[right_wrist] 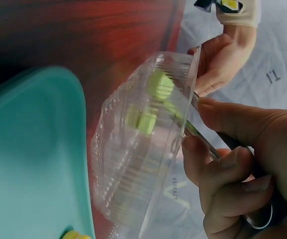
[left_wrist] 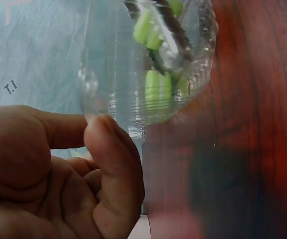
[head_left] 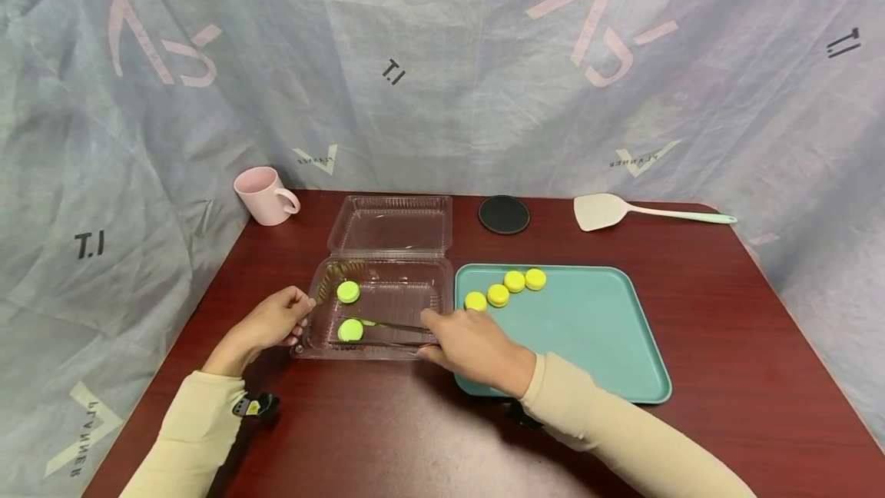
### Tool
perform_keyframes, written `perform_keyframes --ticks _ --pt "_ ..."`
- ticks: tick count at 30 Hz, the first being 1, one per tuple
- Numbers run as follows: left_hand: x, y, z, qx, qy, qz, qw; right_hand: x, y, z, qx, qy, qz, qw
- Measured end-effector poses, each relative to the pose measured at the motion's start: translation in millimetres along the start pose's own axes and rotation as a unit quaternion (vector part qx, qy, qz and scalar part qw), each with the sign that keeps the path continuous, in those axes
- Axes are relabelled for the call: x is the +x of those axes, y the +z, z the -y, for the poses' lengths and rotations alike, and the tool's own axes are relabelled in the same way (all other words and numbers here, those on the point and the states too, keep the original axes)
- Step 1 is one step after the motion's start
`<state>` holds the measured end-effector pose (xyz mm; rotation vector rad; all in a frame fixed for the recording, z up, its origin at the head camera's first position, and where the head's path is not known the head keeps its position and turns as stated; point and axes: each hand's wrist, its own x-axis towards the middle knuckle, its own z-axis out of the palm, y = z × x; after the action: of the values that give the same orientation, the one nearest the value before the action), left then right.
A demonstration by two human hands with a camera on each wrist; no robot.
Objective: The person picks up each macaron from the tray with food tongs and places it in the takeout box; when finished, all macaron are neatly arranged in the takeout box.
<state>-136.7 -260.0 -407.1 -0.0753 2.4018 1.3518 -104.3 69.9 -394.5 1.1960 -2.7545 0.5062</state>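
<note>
A clear plastic clamshell box [head_left: 387, 353] stands with its lid folded back, holding two green macarons. My left hand [head_left: 275, 319] pinches the box's left rim between thumb and index finger, the thumb [left_wrist: 111, 144] showing at the edge in the left wrist view. My right hand [head_left: 477, 348] grips metal tongs [head_left: 397, 327], which reach leftward into the box. The tong tips lie on either side of the nearer green macaron [head_left: 350, 330]. Behind it sits the other green macaron [head_left: 348, 292]. Through the wall, the right wrist view shows a green macaron [right_wrist: 160, 84] by the tongs.
Right of the box lies a teal tray [head_left: 581, 344] with several yellow macarons [head_left: 515, 281] near its back left corner. A pink mug [head_left: 263, 194], a black round coaster [head_left: 504, 214] and a white spatula [head_left: 600, 211] line the back. A grey cloth hangs behind the table.
</note>
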Motion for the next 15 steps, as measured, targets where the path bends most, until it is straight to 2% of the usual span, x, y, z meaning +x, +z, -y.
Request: perform_keyframes --ticks 7,15 --pt "1.8 -0.6 0.3 0.001 0.004 0.001 1.0000 6.2 5.0 4.4 -0.018 -0.014 -0.012 0.9997" --pt "0.4 0.2 2.7 0.001 0.000 0.000 1.0000 11.1 8.1 6.2 -0.001 -0.008 -0.012 0.9999"
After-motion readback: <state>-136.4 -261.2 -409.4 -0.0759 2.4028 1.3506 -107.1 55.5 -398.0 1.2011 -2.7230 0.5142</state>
